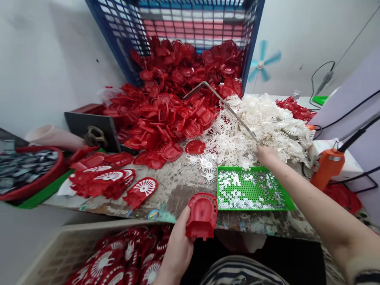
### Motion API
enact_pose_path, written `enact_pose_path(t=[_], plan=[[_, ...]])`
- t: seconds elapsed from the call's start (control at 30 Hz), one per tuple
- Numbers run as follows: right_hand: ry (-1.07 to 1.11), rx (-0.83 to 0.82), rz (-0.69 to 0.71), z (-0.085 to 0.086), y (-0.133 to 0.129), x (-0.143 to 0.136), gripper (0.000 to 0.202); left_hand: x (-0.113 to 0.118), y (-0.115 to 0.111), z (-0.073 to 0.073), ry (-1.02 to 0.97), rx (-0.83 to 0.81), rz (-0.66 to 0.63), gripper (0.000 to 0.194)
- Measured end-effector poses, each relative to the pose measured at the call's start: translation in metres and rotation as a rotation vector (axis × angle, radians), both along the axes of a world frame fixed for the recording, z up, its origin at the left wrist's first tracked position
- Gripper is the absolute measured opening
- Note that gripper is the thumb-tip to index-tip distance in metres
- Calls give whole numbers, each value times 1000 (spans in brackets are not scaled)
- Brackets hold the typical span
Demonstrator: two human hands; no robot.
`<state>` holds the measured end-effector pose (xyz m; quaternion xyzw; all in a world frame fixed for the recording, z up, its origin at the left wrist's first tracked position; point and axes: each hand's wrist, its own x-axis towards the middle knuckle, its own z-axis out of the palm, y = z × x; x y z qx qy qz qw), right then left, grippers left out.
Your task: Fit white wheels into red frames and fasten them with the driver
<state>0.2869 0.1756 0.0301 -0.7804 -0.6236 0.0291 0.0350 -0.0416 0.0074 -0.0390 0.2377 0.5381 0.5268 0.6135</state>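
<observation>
My left hand grips a red plastic shell with a rounded top, a row of small holes along its curved rim and a squared lower end. The shell is held upright in front of the table edge. Farther off, my right hand is closed round the near end of a bent metal bar. The bar reaches up and left over a heap of white spoked plastic pieces, and its bent tip lies against a pile of red shells. Below my right hand sits a green tray of small silvery washer-like parts.
A tipped blue crate spills red shells onto the worktable. Shells fitted with white spokes lie on the left. A beige crate below holds more. An orange-handled power tool hangs right; a red basin stands left.
</observation>
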Motion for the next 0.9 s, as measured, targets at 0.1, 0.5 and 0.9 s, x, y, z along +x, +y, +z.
enact_pose_path(t=[0.1,0.5,0.9], plan=[[-96,-42,-12,-3,17,-2,27,-2,-3,8,-44,-109,27,37],[262,238,-162,15,-3,23,16,-2,-4,15,-204,-203,16,43],[1166,369,-16,12,-88,-21,70,6,-4,29,-175,-140,-58,58]])
